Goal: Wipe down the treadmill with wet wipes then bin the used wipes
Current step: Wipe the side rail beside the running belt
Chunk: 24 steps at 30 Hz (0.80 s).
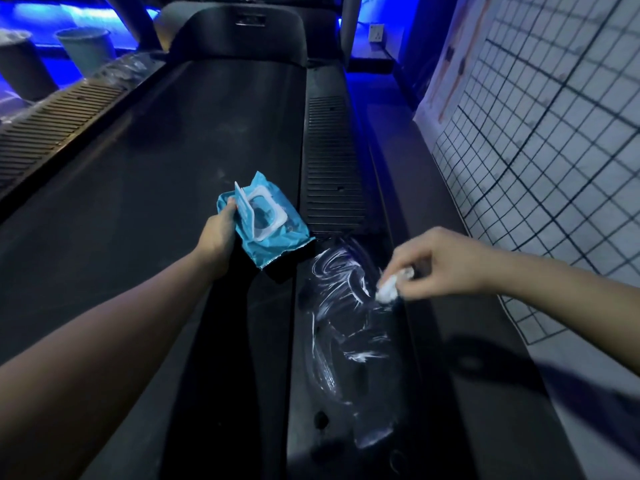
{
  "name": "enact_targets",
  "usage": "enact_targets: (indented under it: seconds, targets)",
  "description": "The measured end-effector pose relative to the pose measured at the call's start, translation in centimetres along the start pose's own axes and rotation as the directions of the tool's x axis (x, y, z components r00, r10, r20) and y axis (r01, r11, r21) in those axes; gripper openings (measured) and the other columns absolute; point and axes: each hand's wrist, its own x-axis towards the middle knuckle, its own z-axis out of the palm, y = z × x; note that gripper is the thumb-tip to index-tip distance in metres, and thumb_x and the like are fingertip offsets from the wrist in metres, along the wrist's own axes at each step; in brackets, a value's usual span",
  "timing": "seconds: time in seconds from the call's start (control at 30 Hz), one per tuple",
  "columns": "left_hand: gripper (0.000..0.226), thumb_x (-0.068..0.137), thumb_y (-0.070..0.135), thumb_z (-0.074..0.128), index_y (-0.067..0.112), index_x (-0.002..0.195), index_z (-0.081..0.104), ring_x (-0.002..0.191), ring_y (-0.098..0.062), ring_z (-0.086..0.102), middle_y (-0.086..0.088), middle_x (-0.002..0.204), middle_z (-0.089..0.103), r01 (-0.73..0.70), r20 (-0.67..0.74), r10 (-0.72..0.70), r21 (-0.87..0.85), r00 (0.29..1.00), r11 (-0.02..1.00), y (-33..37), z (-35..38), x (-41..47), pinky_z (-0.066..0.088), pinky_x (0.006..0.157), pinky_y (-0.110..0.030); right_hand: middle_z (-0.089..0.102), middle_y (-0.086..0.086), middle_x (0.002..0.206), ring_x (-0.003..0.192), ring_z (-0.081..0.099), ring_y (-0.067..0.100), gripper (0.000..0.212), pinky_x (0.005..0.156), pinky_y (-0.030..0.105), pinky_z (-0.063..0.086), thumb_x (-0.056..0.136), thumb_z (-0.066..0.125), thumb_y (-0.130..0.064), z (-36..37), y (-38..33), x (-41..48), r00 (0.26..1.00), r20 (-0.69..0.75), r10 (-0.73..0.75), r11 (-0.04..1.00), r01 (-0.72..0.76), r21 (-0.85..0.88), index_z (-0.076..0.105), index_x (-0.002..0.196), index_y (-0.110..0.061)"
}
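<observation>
wipe [388, 289]: white, crumpled, on treadmill side rail [346, 382] at 4 o'clock, wet streaks [332, 278] beside
right hand [441, 263]: pinches wipe
left hand [218, 233]: grips blue wipes pack [273, 237], lid flipped open, 10 o'clock of wipe

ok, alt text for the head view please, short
A person's right hand holds a balled white wipe against the treadmill's wet-streaked right side rail, while the left hand holds an open blue wipes pack over the belt. A pale bin sits far left.
</observation>
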Motion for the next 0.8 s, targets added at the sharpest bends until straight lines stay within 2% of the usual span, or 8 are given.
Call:
enact_targets:
  seconds: [0.03, 0.1, 0.23, 0.37, 0.5, 0.63, 0.7, 0.8]
  targets:
    - [0.038, 0.103, 0.045, 0.058, 0.012, 0.100, 0.077, 0.102, -0.034, 0.075, -0.013, 0.101, 0.079, 0.002, -0.005, -0.002, -0.007, 1.000, 1.000, -0.1, -0.1, 0.1, 0.056, 0.102, -0.052, 0.075, -0.019, 0.091, 0.089, 0.070, 0.002, 0.029, 0.083, 0.021, 0.053, 0.083, 0.070, -0.010, -0.1, 0.5, 0.5, 0.993, -0.114, 0.026, 0.999, -0.023, 0.028, 0.081, 0.100, -0.031]
    - [0.041, 0.101, 0.048, 0.060, 0.011, 0.100, 0.077, 0.103, -0.036, 0.075, -0.015, 0.103, 0.079, 0.000, 0.005, 0.000, -0.016, 1.000, 1.000, -0.1, -0.2, 0.2, 0.055, 0.102, -0.054, 0.075, -0.017, 0.094, 0.087, 0.069, 0.004, 0.031, 0.080, 0.021, 0.052, 0.085, 0.070, -0.010, 0.4, 1.6, 1.3, 0.944, -0.329, 0.011, 0.997, -0.037, -0.074, 0.080, 0.104, -0.032]
    - [0.044, 0.097, 0.050, 0.062, 0.009, 0.107, 0.078, 0.104, -0.038, 0.074, -0.017, 0.107, 0.078, 0.016, 0.011, -0.016, -0.031, 1.000, 0.999, -0.2, -0.3, 0.8, 0.055, 0.102, -0.056, 0.074, -0.016, 0.104, 0.096, 0.065, 0.000, 0.025, 0.086, 0.021, 0.054, 0.087, 0.066, -0.020, 2.9, 2.9, 0.5, 0.956, -0.249, -0.157, 0.957, 0.086, -0.276, 0.080, 0.105, -0.029]
    - [0.048, 0.094, 0.049, 0.063, 0.007, 0.115, 0.076, 0.105, -0.041, 0.074, -0.019, 0.113, 0.076, 0.025, 0.013, -0.025, -0.037, 1.000, 0.999, -0.3, -0.3, 1.6, 0.053, 0.103, -0.059, 0.071, -0.010, 0.089, 0.082, 0.067, 0.011, 0.019, 0.068, 0.031, 0.056, 0.081, 0.073, -0.014, 4.2, 2.6, -2.2, 0.924, -0.328, -0.198, 0.976, 0.157, -0.149, 0.082, 0.095, -0.023]
    - [0.044, 0.099, 0.043, 0.061, 0.006, 0.120, 0.073, 0.105, -0.040, 0.074, -0.018, 0.114, 0.076, 0.037, -0.005, -0.037, -0.033, 0.999, 0.999, 0.0, 0.1, 1.7, 0.054, 0.102, -0.058, 0.070, -0.005, 0.082, 0.070, 0.065, 0.015, 0.011, 0.062, 0.034, 0.053, 0.083, 0.073, -0.014, 4.8, 1.3, -2.4, 0.907, -0.351, -0.233, 0.972, 0.217, -0.085, 0.082, 0.088, -0.018]
    - [0.044, 0.102, 0.043, 0.057, 0.006, 0.123, 0.072, 0.104, -0.039, 0.074, -0.018, 0.114, 0.076, 0.045, 0.002, -0.045, -0.034, 0.999, 0.998, 0.0, 0.1, 1.6, 0.056, 0.101, -0.056, 0.076, -0.009, 0.091, 0.084, 0.071, 0.015, 0.017, 0.077, 0.035, 0.056, 0.084, 0.073, -0.006, 3.0, 1.9, -0.1, 0.828, -0.560, -0.026, 0.995, 0.074, 0.064, 0.082, 0.091, -0.020]
    - [0.044, 0.102, 0.042, 0.058, 0.006, 0.123, 0.072, 0.105, -0.038, 0.074, -0.018, 0.114, 0.076, 0.046, 0.009, -0.046, -0.045, 0.999, 0.998, 0.1, 0.0, 1.4, 0.056, 0.101, -0.056, 0.075, -0.011, 0.092, 0.085, 0.070, 0.014, 0.018, 0.077, 0.036, 0.055, 0.083, 0.072, -0.009, 3.3, 2.3, 0.0, 0.853, -0.520, -0.041, 0.999, 0.047, -0.002, 0.082, 0.092, -0.022]
    - [0.044, 0.102, 0.043, 0.057, 0.006, 0.123, 0.072, 0.105, -0.039, 0.074, -0.019, 0.114, 0.076, 0.053, 0.004, -0.053, -0.042, 0.999, 0.998, 0.2, 0.3, 1.2, 0.055, 0.101, -0.057, 0.072, -0.012, 0.092, 0.080, 0.066, 0.018, 0.016, 0.072, 0.034, 0.053, 0.081, 0.070, -0.016, 5.2, 2.2, -1.6, 0.893, -0.414, -0.177, 0.983, 0.145, -0.109, 0.082, 0.089, -0.023]
